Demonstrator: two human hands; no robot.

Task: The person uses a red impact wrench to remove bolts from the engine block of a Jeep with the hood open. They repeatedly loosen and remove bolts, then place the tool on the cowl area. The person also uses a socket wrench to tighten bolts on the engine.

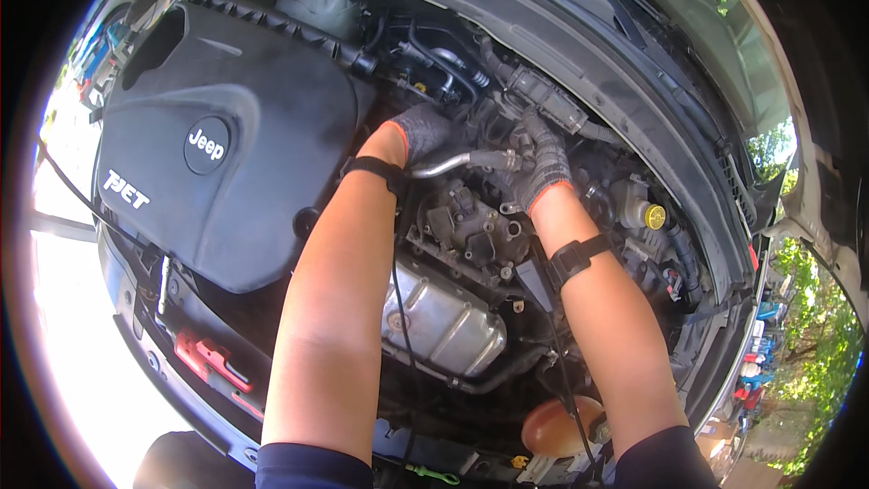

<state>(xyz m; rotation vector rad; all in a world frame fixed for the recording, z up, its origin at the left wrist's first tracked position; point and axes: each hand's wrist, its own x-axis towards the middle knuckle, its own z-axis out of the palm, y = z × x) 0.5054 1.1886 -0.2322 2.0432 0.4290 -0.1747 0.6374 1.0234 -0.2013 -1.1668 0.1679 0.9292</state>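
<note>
Both my hands wear dark grey knit gloves with orange cuffs and reach deep into a car's engine bay. My left hand [430,131] is beside the black engine cover [258,149], above a bent metal pipe [441,166]; its fingers are lost among dark parts. My right hand [541,158] is at the right end of that pipe, where it joins a dark hose [493,159]. The right fingers look curled in among hoses, and what they grip is hidden. Below the hands are a cast metal engine part [475,231] and a silver heat shield [444,319].
A black wiring conduit [548,100] runs behind my right hand. To its right is a reservoir with a yellow cap [654,216]. An orange-brown rounded object [561,426] lies near the front edge, and a red plastic piece [213,359] is at the front left.
</note>
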